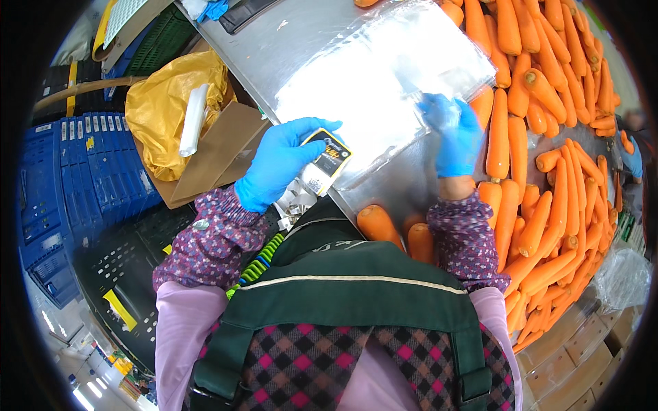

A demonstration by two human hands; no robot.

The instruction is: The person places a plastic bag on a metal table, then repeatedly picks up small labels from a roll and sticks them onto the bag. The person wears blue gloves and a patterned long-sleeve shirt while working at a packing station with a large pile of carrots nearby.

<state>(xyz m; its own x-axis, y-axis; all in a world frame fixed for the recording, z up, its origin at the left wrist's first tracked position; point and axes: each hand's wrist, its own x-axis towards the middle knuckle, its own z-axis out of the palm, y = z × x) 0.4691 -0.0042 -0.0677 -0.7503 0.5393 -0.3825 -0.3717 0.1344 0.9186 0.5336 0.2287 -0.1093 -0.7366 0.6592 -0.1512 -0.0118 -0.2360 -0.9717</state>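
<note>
My left hand [280, 162], in a blue glove, pinches a black, white and yellow printed label card [330, 156] between thumb and fingers, just beyond the metal table's near edge. The card bears writing and a printed code. My right hand [457, 136], also gloved in blue, is at the right edge of a pile of clear plastic bags [370, 87]. Its fingers are blurred, so whether they grip a bag is unclear. The bags lie flat on the metal table [262, 56] and glare strongly. Loose carrots [378, 223] lie close to my right forearm.
A large heap of carrots [555, 221] covers the right side. At left are a cardboard box [221, 154] with a yellow plastic bag [164, 113], a white roll [194, 120], blue crates [97, 164] and a black crate [118, 272]. Another person's gloved hand [633, 156] holds a carrot at far right.
</note>
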